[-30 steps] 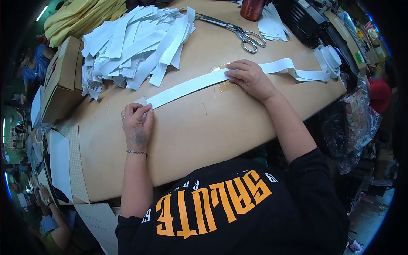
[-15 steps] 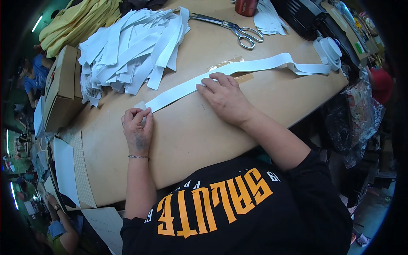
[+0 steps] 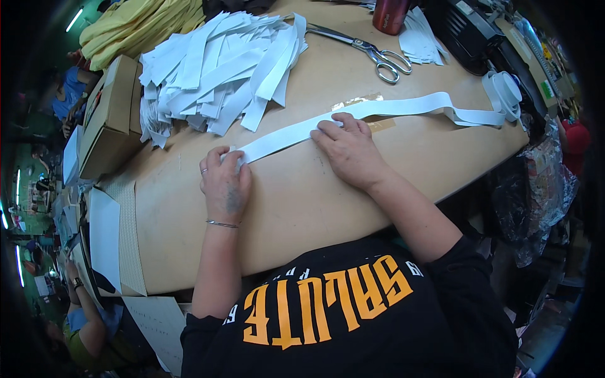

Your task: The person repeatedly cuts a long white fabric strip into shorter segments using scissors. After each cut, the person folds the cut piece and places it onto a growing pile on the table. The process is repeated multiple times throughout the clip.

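A long white flat strip (image 3: 287, 138), like elastic band or tape, lies across the table and runs right to a white roll (image 3: 502, 96). At its left end, my left hand (image 3: 225, 183) is closed on the strip, thumb and fingers at the tip. A small pale piece (image 3: 232, 150), partly covered by those fingers, sits under that end. Farther along, my right hand (image 3: 353, 151) has its curled fingers pressed on the strip near its lower edge. Beyond my hands is a large heap of cut white strips (image 3: 214, 72).
Metal scissors (image 3: 372, 53) lie behind the strip, beside a red cup (image 3: 389, 16) and more cut strips (image 3: 421, 39). Brown tape (image 3: 382, 125) is stuck on the table (image 3: 302, 208). An open cardboard box (image 3: 112, 120) and yellow cloth (image 3: 135, 31) stand left; a black machine (image 3: 463, 31) is at right.
The whole view has shifted, so things appear farther right. My left fingers have moved slightly over the strip's end and cover more of it. My right hand stays on the strip.
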Available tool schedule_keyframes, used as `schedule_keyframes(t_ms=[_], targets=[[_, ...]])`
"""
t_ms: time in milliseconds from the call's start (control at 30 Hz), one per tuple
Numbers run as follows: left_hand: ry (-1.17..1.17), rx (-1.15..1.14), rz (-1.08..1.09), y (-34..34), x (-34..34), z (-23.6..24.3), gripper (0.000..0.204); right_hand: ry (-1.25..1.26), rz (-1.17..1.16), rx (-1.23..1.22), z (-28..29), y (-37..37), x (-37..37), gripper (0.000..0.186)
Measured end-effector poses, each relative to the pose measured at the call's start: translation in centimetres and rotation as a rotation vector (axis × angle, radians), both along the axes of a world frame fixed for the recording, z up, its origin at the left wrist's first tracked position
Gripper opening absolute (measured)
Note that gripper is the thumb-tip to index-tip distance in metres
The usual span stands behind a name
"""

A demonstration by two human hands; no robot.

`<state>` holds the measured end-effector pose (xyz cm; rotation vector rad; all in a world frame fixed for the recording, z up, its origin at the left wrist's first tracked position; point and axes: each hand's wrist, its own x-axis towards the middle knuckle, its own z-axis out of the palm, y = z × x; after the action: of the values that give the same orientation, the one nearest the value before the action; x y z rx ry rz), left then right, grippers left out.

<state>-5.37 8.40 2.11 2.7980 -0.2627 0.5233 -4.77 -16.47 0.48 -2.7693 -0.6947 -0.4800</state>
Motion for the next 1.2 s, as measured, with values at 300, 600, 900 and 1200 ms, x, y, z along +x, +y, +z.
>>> schedule_keyframes(t_ms=[300, 600, 900, 1200], targets=[[-0.107, -0.316, -0.586, -9.7, 5.4, -0.9, 0.029, -0.080, -0.019, -0.004, -0.7, 0.1, 0.2, 0.023], [0.091, -0.262, -0.656, -9.0, 7.2, -1.9, 0.026, -0.011, 0.002, 0.101, -0.3, -0.4, -0.1, 0.020], [0.077, -0.212, -0.621, -9.4, 6.6, -1.4, 0.028, -0.091, -0.366, 0.191, 1.1, -12.8, 10.7, 0.019], [0.088, -0.203, -0.620, -9.1, 6.9, -1.3, 0.027, 0.425, -0.535, -0.167, 4.0, -12.7, 14.9, 0.030]])
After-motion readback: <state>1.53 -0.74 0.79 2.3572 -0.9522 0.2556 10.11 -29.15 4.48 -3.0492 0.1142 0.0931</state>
